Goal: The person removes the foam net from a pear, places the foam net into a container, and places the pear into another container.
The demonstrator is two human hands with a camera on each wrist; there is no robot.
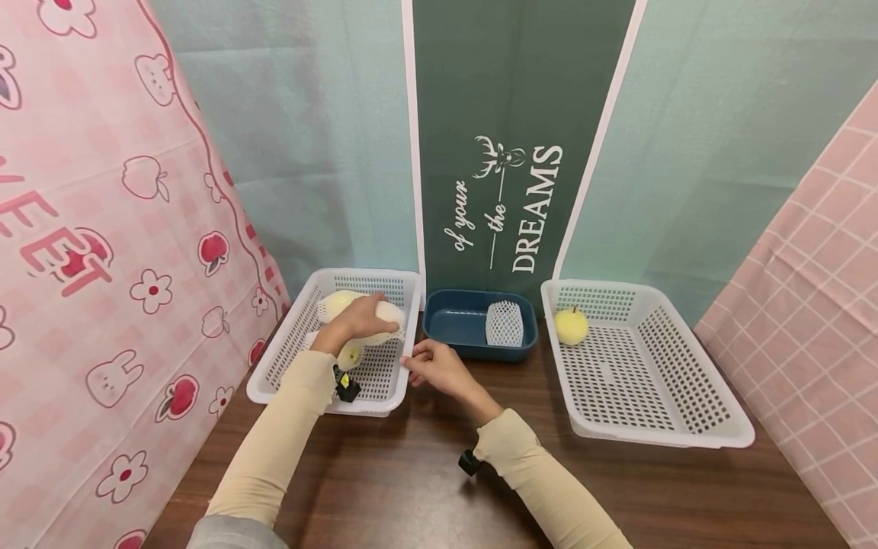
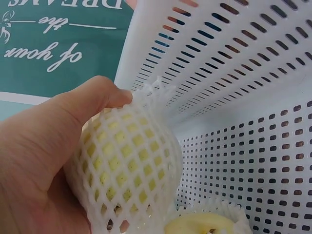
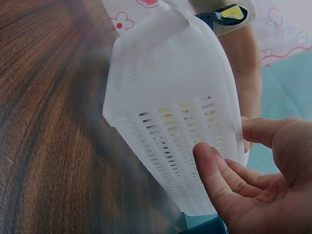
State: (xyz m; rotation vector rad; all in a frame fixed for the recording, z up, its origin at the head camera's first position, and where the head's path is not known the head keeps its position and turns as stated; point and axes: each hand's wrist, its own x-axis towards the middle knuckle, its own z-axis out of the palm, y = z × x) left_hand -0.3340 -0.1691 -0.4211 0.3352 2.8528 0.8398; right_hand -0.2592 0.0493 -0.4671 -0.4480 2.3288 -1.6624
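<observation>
Table (image 1: 405, 480): we see dark wood under everything.
White basket (image 1: 384, 374): stands left of the blue tray (image 1: 453, 324).
Right hand (image 1: 442, 368): our thumb and fingers pinch the basket's right rim.
Left hand (image 1: 358, 316): our thumb and fingers clamp round a netted fruit.
Netted fruit (image 2: 126, 161): against our palm, its net's frilled end beside our thumb tip, inside the basket.

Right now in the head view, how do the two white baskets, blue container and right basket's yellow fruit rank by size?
1. Right basket
2. Left basket, somewhat smaller
3. Blue container
4. Yellow fruit, clearly smallest
</observation>
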